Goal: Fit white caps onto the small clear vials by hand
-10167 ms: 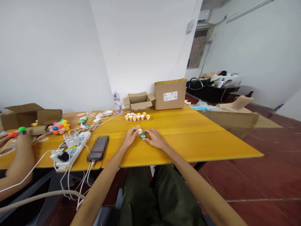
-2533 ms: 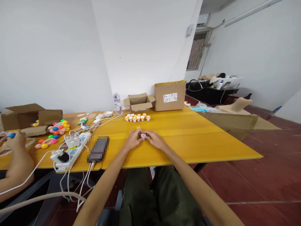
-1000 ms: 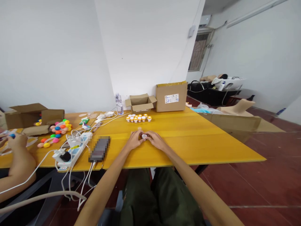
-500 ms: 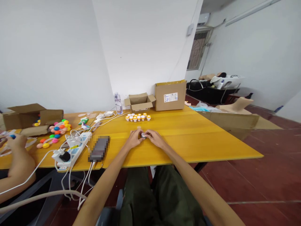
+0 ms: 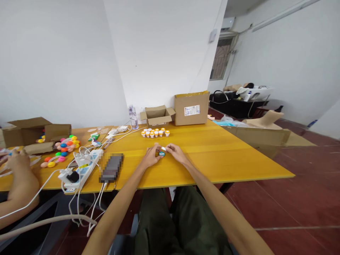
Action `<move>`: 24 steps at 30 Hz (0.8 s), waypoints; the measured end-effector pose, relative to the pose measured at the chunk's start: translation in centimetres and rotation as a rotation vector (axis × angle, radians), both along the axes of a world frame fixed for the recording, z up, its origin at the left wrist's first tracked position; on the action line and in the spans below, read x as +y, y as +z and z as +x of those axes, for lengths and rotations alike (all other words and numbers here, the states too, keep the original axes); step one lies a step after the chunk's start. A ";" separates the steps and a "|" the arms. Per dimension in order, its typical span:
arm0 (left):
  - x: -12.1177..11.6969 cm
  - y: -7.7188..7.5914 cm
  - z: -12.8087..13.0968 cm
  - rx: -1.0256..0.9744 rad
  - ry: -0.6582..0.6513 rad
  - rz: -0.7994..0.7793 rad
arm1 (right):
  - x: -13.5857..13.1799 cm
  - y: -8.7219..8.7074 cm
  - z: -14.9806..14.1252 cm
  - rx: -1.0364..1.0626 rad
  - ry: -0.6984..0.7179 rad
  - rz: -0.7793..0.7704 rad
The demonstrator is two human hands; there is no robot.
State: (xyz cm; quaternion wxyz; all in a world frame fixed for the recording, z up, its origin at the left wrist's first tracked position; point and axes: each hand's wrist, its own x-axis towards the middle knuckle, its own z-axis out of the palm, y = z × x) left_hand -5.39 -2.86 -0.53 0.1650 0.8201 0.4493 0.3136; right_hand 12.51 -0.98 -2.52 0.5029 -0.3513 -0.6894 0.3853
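Flat white piece point(image 5: 163, 148) just beyond small round teal piece point(image 5: 162, 154)

The right hand point(image 5: 175, 153), nearer the white piece, pinches its right end; the piece's long axis runs roughly left to right. The teal piece lies at the thumb of the left hand point(image 5: 151, 156), above the yellow wood-grain table point(image 5: 217, 156); I cannot tell whether that hand clamps it. Unlike 1.0 s ago, when a whitish round top shows between the hands, the teal face is visible.
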 end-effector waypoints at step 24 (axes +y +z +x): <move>0.0 0.1 0.2 -0.078 -0.008 -0.060 | 0.1 -0.4 0.1 -0.025 -0.040 0.005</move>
